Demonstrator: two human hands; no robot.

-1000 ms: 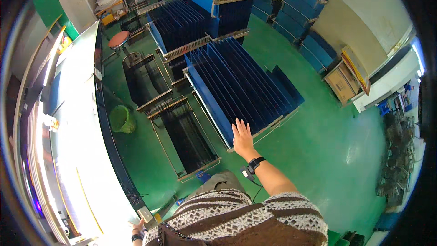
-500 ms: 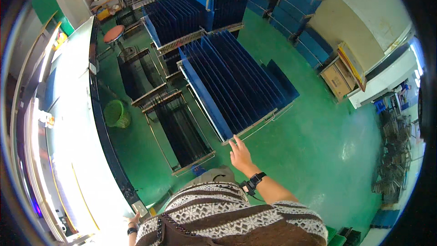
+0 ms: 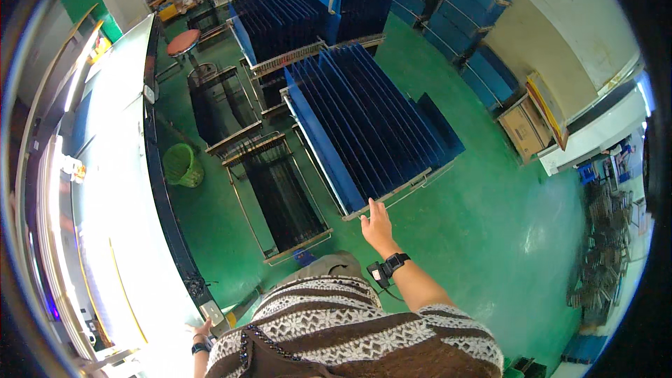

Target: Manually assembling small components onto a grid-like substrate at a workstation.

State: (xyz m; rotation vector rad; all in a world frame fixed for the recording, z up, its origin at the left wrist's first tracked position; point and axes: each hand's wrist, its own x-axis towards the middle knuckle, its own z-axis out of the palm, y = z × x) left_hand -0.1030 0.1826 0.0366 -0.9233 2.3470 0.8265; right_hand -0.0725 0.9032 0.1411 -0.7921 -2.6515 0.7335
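My right hand [image 3: 378, 228] reaches forward, fingers extended, to the near end of a rack of dark blue panels [image 3: 364, 126]. Its fingertips are at the panel edges by the rack's metal rail [image 3: 395, 192]; whether they touch cannot be made out. The panels stand upright in rows. At lower left, my left hand [image 3: 201, 329] rests by the near edge of a brightly lit white table [image 3: 119, 224], beside a small pale switch plate [image 3: 211, 313]. Its fingers look apart with nothing in them, though glare hides part of the hand.
Empty-looking metal racks [image 3: 283, 196] stand between the table and the full rack. Nearby are a green basket [image 3: 183, 166] and a round red stool [image 3: 183, 43]. More blue panels [image 3: 280, 17] stack behind. A cardboard box [image 3: 523, 129] leans at the right wall, metal frames [image 3: 605, 245] beyond.
My right hand has moved slightly right and forward along the rack's near end, its fingers straighter. The view has shifted a little; my left hand stays by the table edge.
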